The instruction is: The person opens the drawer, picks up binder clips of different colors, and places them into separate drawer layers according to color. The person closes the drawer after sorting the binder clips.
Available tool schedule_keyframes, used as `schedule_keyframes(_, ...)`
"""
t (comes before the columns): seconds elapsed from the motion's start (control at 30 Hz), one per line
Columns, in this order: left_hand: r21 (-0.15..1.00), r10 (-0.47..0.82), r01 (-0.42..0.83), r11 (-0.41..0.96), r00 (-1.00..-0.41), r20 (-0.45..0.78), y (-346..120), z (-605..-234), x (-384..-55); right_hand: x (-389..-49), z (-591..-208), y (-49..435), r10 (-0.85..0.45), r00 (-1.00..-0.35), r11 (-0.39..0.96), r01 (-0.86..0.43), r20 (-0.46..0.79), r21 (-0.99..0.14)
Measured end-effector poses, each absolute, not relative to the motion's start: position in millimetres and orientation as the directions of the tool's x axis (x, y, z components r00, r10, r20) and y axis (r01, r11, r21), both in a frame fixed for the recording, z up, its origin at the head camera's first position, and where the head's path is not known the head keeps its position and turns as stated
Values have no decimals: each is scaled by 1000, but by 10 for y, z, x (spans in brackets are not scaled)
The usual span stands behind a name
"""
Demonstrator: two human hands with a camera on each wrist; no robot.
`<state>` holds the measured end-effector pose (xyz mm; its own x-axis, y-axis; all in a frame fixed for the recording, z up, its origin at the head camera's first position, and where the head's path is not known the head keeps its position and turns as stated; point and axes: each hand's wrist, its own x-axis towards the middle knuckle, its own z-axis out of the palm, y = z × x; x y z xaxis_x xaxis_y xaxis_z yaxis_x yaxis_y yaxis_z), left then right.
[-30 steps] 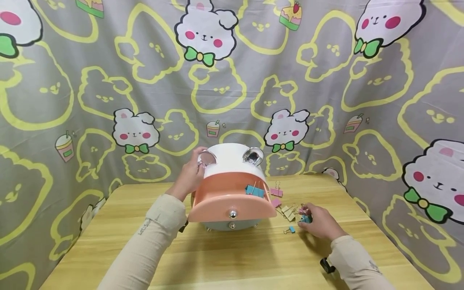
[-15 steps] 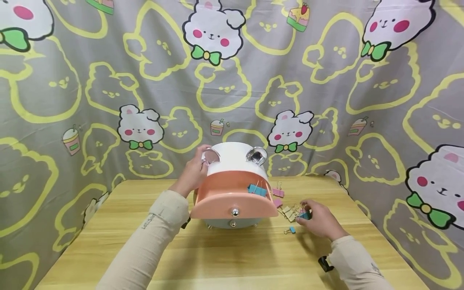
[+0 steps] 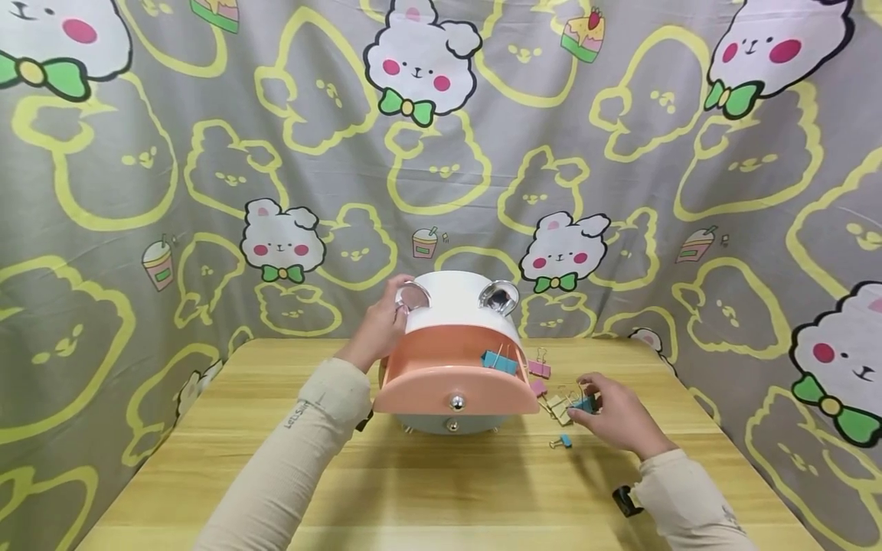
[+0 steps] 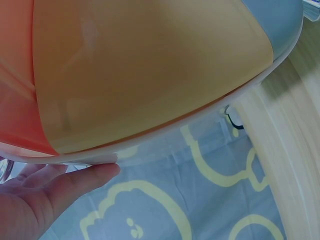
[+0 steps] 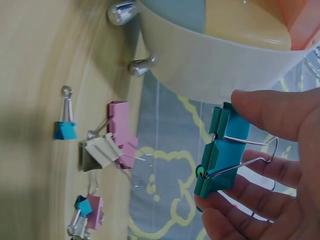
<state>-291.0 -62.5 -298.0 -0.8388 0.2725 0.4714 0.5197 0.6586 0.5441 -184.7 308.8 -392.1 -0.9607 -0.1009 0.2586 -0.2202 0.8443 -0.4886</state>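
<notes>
A round-topped white drawer box (image 3: 451, 295) with silver ears stands on the table, its orange drawer (image 3: 416, 394) pulled out. Inside the drawer, at the right, lies a blue binder clip (image 3: 501, 363). My left hand (image 3: 377, 325) holds the box at its left ear; in the left wrist view its fingers (image 4: 87, 180) lie along the white casing. My right hand (image 3: 616, 409) pinches a large teal binder clip (image 5: 232, 150) between thumb and fingers, with its wire handles toward the palm. This clip is right of the box, close over the loose clips.
Beside the box on the wooden table (image 3: 441, 497) lie pink clips (image 3: 540, 369), cream clips (image 3: 560, 412) and a small blue clip (image 3: 566, 441). A patterned curtain (image 3: 441, 176) hangs behind the table. Below the orange drawer is a grey-blue one (image 3: 427, 423).
The right hand, pinching the teal binder clip, has risen slightly and shifted a little toward the box. The left hand stays at the ear. The head view has turned slightly left.
</notes>
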Motion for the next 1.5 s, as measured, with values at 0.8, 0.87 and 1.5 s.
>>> schedule_keyframes(0.8, 548, 270, 512, 662, -845, 462, -634, -2976, -2894, -1809, -3627, 2914, -109, -931, 829, -279, 348, -485)
schedule_keyframes(0.87, 551, 270, 510, 661, -846, 459, -635, -2977, -2893, -1809, -3613, 2907, -107, -930, 833, -277, 351, -479)
schedule_keyframes(1.5, 565, 265, 490, 664, -861, 435, -614, -2971, -2896, -1749, -3406, 2820, -117, -909, 838, -306, 400, -451)
